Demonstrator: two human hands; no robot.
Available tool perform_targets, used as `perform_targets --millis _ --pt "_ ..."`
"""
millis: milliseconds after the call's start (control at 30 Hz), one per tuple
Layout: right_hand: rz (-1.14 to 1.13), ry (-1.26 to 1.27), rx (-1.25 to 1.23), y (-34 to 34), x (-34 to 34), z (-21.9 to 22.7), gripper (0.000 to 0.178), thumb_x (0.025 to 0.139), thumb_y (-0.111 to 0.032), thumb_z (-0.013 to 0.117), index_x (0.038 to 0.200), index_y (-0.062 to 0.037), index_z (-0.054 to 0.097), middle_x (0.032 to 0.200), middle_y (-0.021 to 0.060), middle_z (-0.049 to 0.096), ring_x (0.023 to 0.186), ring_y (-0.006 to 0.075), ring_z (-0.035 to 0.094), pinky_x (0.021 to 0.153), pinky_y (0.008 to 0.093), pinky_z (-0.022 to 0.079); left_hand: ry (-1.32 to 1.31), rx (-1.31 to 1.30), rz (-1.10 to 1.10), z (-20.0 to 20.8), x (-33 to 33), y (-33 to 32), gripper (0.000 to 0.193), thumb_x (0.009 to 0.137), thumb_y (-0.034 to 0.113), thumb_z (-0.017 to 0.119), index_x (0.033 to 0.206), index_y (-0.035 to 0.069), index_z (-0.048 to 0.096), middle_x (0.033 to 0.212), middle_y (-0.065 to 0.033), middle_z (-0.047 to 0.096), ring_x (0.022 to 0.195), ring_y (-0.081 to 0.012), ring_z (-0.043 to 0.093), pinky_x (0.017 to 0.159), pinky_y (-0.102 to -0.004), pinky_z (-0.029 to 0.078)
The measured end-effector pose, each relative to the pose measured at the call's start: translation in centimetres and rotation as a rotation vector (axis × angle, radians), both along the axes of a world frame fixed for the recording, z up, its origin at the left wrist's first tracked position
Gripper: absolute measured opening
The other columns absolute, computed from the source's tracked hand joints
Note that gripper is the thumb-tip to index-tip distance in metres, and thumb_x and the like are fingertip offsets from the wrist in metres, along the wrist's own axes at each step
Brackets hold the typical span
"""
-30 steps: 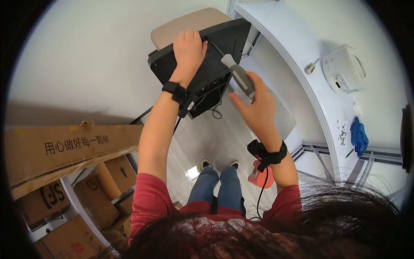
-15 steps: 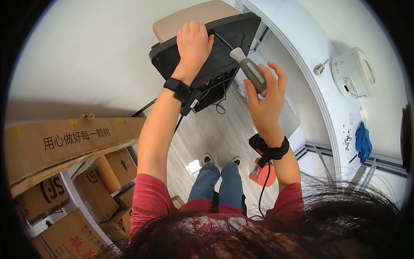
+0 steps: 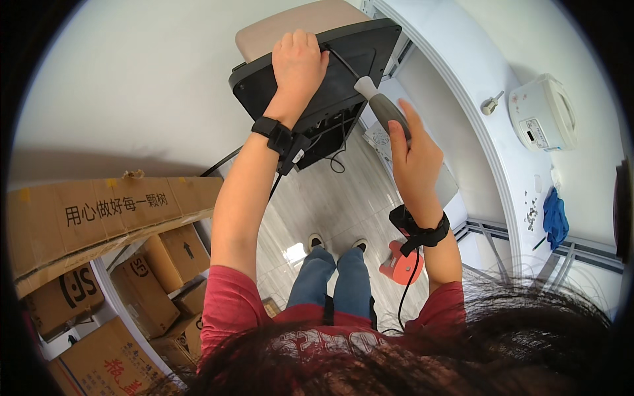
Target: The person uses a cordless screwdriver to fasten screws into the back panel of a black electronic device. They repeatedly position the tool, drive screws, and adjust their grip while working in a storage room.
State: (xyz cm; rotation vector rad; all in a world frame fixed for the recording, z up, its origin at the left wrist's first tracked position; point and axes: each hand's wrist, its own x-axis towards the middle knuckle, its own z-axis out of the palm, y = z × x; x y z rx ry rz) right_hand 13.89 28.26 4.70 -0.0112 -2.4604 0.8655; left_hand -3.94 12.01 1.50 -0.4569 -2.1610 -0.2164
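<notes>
A screwdriver (image 3: pixel 388 113) with a grey handle and pale collar slants up to the left, its dark shaft reaching a spot near the edge of a black plastic panel (image 3: pixel 350 59). My right hand (image 3: pixel 417 155) is at the handle's lower end, thumb and forefinger on either side of it; the forefinger is slightly blurred. Fingers curled, my left hand (image 3: pixel 298 66) grips the panel's upper edge, just left of the shaft tip. Where that tip meets the panel is too small to make out. A beige pad (image 3: pixel 264 33) lies behind the panel.
Cables (image 3: pixel 338 162) hang below the panel. At the right, a white counter (image 3: pixel 489 135) bears a rice cooker (image 3: pixel 543 112), a metal piece (image 3: pixel 490 104) and a blue cloth (image 3: pixel 556 218). Cardboard boxes (image 3: pixel 175 257) fill shelving at left. A red stool-like object (image 3: pixel 399 264) stands on the floor.
My right hand has shifted slightly down and right and turned round the handle, its spread fingers drawing in. The handle has rotated. My left hand stays in place on the panel.
</notes>
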Motion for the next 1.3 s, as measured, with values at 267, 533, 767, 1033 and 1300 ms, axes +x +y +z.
perform_targets --millis 267,533,767,1033,1300 --pt "0.135 -0.031 0.021 -0.1 0.2 0.5 0.044 0.076 -0.028 0.074 0.11 -0.0081 0.054 0.073 0.0112 0.06 0.057 0.0271 0.057 0.054 0.0322 0.045 -0.005 -0.008 0.006 0.0 -0.1 0.0 0.029 0.067 0.026 0.074 0.073 0.006 0.056 0.073 -0.0063 0.051 0.074 -0.0249 0.053 0.064 -0.0354 0.043" --pt "-0.012 0.001 0.037 0.3 -0.1 1.0 0.038 0.083 -0.022 0.067 0.114 -0.0035 0.055 0.081 0.0136 0.061 0.063 0.0242 0.057 0.06 0.0329 0.045 -0.036 -0.032 0.021 -0.1 0.3 0.1 0.028 0.067 0.027 0.073 0.076 0.007 0.056 0.076 -0.0056 0.051 0.076 -0.0231 0.052 0.067 -0.0343 0.041" --pt "0.039 0.078 0.083 1.1 -0.8 0.4 0.039 0.084 -0.019 0.066 0.117 -0.0044 0.052 0.093 0.0149 0.054 0.074 0.0296 0.059 0.058 0.0356 0.047 -0.05 -0.039 0.032 -0.1 0.4 0.2 0.027 0.068 0.027 0.073 0.077 0.007 0.057 0.078 -0.0049 0.051 0.077 -0.022 0.052 0.068 -0.0335 0.041" --pt "0.053 0.009 -0.078 0.8 -0.2 0.6 0.041 0.082 -0.015 0.066 0.116 -0.0038 0.046 0.103 0.0188 0.053 0.076 0.032 0.059 0.064 0.0392 0.049 -0.021 -0.015 0.01 0.1 0.3 0.1 0.029 0.068 0.027 0.074 0.074 0.006 0.055 0.074 -0.0064 0.051 0.073 -0.0247 0.053 0.065 -0.0355 0.042" --pt "-0.035 -0.034 -0.111 1.0 -0.2 1.3 0.026 0.086 -0.017 0.064 0.107 -0.0051 0.055 0.11 0.0156 0.051 0.065 0.0258 0.057 0.059 0.0339 0.048 -0.059 -0.041 0.029 0.1 0.7 0.3 0.027 0.068 0.026 0.073 0.078 0.007 0.057 0.078 -0.0056 0.051 0.077 -0.0226 0.051 0.069 -0.0339 0.041"
